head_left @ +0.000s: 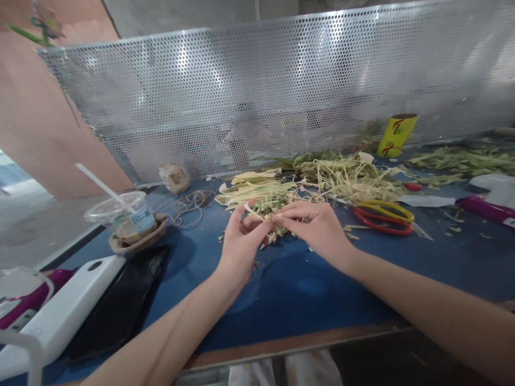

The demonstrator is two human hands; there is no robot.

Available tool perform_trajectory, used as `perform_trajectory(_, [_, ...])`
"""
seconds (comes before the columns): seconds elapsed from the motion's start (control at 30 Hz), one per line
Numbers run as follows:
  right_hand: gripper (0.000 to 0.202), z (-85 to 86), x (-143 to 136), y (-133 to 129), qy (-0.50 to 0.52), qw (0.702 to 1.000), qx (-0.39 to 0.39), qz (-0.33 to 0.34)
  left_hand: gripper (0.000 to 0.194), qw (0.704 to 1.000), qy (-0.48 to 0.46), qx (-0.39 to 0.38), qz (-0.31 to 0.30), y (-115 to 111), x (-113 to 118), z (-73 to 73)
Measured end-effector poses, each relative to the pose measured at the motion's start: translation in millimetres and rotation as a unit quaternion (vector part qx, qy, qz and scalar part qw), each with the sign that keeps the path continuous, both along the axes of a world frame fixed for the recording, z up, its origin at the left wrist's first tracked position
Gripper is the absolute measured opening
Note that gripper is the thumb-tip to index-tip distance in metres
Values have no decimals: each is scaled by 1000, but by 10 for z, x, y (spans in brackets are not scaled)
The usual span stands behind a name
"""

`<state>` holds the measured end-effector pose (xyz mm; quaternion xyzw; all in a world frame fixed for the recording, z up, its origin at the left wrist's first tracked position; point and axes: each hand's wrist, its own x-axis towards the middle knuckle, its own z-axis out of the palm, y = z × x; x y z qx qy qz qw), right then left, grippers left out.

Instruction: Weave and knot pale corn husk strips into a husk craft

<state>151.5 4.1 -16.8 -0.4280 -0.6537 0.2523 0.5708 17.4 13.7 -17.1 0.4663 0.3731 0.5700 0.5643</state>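
Both hands meet over a small heap of chopped green and pale plant bits (277, 201) on the blue table (306, 295). My left hand (243, 238) pinches a thin pale strip of husk (254, 212) between thumb and fingers, its free end poking up. Thumb and fingers of my right hand (316, 225) are pressed together at the strip's other end, touching the left fingertips. Just behind lie flat, pale yellow-green husks (257, 187), like corn husks. To the right of them spreads a tangled pile of shredded husk (350, 179).
Scissors with red and yellow handles (384, 217) lie right of my hands. A yellow tube (397, 135) stands near the perforated metal screen (241, 96). On the left are a lidded plastic cup (132, 217), twine (189, 208), a black tablet-like slab (120, 300) and a white case (66, 311).
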Motion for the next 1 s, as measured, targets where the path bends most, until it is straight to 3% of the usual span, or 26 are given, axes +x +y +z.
perform_trajectory(0.13, [8, 11, 5, 1, -36, 999, -9, -13, 53, 1000, -6, 18, -4, 6, -12, -30])
perform_trajectory(0.37, [19, 78, 76, 1, -112, 993, -36, 23, 42, 997, 28, 67, -19, 1, -58, -44])
perform_trajectory(0.57, [24, 103, 72, -5, -68, 995, -31, 61, 41, 996, 39, 86, -5, 10, -79, -36])
perform_trajectory(0.7, [19, 65, 36, -35, -120, 993, 9, 0, 41, 996, 37, 81, -3, 11, -67, -30])
perform_trajectory(0.8, [31, 37, 29, -64, -134, 990, 26, -46, 41, 997, 34, 75, 2, 7, -61, -26])
perform_trajectory(0.9, [46, 19, 37, -80, -135, 989, 33, -59, 39, 996, 41, 74, 3, 9, -62, -31])
perform_trajectory(1.0, [43, 12, 41, -83, -159, 984, 52, -63, 37, 995, 55, 85, -3, 16, -65, -39])
